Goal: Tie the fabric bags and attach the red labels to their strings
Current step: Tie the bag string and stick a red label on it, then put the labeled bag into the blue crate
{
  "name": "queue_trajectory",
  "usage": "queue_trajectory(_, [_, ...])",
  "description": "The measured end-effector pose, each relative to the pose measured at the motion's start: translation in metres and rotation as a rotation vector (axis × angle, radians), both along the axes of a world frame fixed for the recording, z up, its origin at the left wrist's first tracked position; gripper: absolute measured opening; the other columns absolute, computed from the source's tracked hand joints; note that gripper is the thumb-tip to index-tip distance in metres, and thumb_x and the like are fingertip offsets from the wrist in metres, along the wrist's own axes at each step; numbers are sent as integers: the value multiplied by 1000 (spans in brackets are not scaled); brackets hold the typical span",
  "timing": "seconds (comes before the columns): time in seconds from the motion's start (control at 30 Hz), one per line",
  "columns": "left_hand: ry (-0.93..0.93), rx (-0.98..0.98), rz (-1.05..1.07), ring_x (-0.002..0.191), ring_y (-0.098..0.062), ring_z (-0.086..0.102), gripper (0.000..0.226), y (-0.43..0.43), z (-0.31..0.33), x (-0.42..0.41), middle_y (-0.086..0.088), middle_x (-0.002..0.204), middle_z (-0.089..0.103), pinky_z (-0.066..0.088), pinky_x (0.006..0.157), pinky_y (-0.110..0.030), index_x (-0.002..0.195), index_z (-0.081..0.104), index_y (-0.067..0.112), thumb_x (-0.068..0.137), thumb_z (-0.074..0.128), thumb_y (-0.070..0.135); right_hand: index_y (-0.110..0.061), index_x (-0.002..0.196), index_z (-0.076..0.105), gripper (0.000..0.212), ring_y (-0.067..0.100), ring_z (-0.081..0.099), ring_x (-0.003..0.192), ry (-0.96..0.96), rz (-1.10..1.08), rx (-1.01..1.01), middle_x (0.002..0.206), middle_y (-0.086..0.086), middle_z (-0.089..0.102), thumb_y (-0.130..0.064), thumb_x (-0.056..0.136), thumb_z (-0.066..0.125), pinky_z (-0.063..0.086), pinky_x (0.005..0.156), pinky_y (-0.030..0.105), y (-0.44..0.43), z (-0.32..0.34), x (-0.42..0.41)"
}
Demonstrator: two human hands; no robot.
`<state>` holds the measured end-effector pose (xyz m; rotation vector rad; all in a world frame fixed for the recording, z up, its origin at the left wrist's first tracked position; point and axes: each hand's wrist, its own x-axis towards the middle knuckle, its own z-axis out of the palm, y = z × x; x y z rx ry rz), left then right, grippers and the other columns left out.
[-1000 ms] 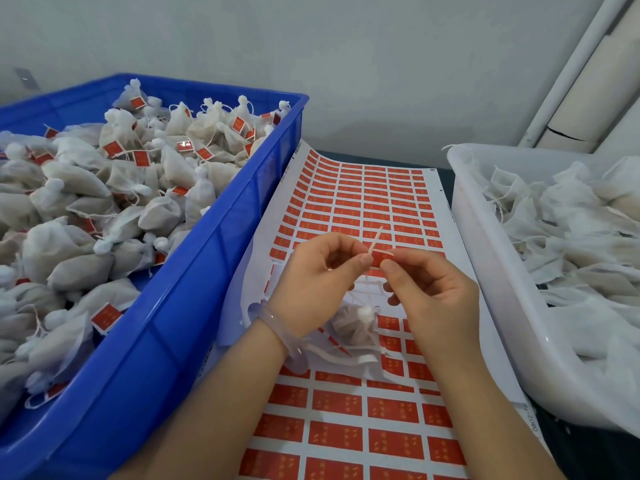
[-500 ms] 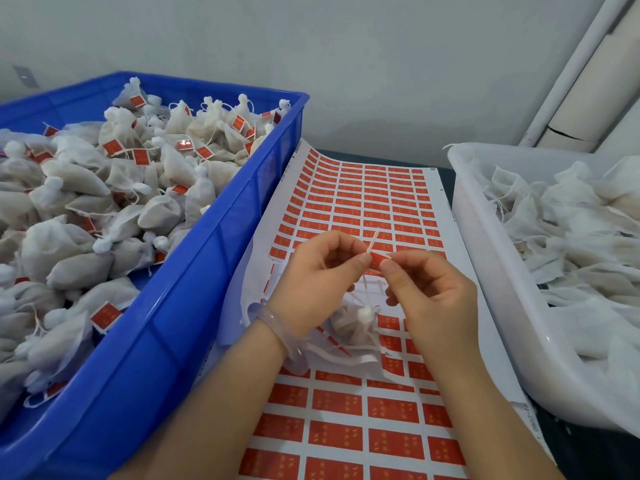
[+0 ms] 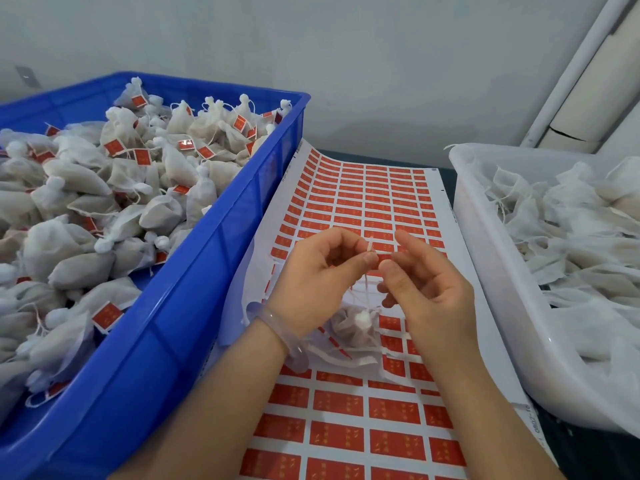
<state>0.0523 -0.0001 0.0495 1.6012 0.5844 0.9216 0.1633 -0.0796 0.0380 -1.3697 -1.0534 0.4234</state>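
Fingers of L hand & R hand pinched together on string + red label, bag below

A plain pale grey wall fills the back under soft, even light. 1 white pipe slants up at the right beside a cream panel. The bench is dark.

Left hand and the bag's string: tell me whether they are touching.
Touching. The head view shows the left hand pinching the white string between thumb and forefinger, above the small fabric bag, the string's end poking up past them.
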Motion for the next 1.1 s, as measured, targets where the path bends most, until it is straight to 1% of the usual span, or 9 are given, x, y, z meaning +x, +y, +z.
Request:
queue_trajectory(0.13, [-132, -196, 129, 62, -10, 65, 2, 6, 0, -2, 6, 70, 68, 53, 59, -19, 87, 61, 17, 88, 59, 15, -47, 103, 53, 49, -9, 60, 88, -84, 199, -148, 95, -34, 62, -74, 63, 62, 46, 62, 5, -2, -3, 6])
queue_trajectory(0.23, [-188, -347, 219, 62, -13, 68, 6, 13, -3, -3, 2, 76, 71, 54, 57, -22, 95, 60, 16, 88, 60, 18, -49, 91, 54, 31, -10, 54, 89, -371, 227, -286, 93, -39, 55, -54, 66, 72, 43, 63, 2, 0, -12, 3])
queue_trajectory(0.3, [-179, -386, 231, 64, -15, 70, 13, 15, -5, -1, 0, 82, 71, 54, 57, -23, 100, 57, 18, 88, 62, 15, -45, 83, 54, 20, -10, 53, 86, -438, 143, -254, 89, -39, 55, -37, 77, 72, 42, 63, 1, 2, -17, 1])
queue_trajectory(0.4, [-163, -411, 255, 65, -15, 70, 17, 16, -8, 0, 1, 83, 70, 55, 57, -23, 101, 56, 22, 89, 59, 9, -40, 83, 56, 8, -8, 55, 83, -367, 39, -172, 86, -35, 57, -42, 81, 63, 42, 60, 0, 2, -16, 3])
queue_trajectory(0.5, [-165, -418, 277, 64, -15, 70, 18, 20, -10, 0, 6, 80, 69, 55, 56, -22, 98, 58, 24, 90, 58, 8, -39, 84, 55, 19, -10, 56, 83, -289, -34, -139, 82, -27, 61, -53, 70, 55, 41, 58, -1, 3, -12, 1])
queue_trajectory(0.8, [-229, -456, 442, 66, -5, 69, 8, 27, -8, 0, 7, 88, 68, 51, 50, -16, 101, 51, 34, 96, 46, 37, -34, 89, 53, 19, -6, 62, 84, -88, -92, 74, 88, -29, 61, -27, 80, 68, 47, 54, 6, 14, 14, -17])
queue_trajectory(0.9, [-211, -471, 433, 72, -8, 70, 24, 25, -7, -3, 4, 92, 70, 52, 52, -17, 109, 55, 31, 97, 39, 43, -35, 89, 53, 21, -11, 62, 83, -8, 2, 191, 87, -31, 61, -24, 81, 69, 47, 53, 6, 37, 47, -35])
queue_trajectory(1.0, [-180, -519, 360, 81, -13, 68, 34, 22, -8, -3, -1, 101, 68, 52, 55, -15, 120, 53, 19, 100, 35, 40, -26, 89, 58, 14, 1, 67, 75, 45, 154, 217, 86, -11, 66, -17, 85, 67, 51, 54, 11, 71, 82, -53])
queue_trajectory(1.1, [-162, -511, 379, 83, -12, 67, 29, 21, -10, -2, 2, 99, 68, 51, 58, -17, 114, 54, 23, 100, 35, 39, -15, 109, 54, 22, 17, 70, 79, 47, 250, 84, 104, 6, 63, -13, 88, 63, 59, 63, 25, 102, 97, -66])
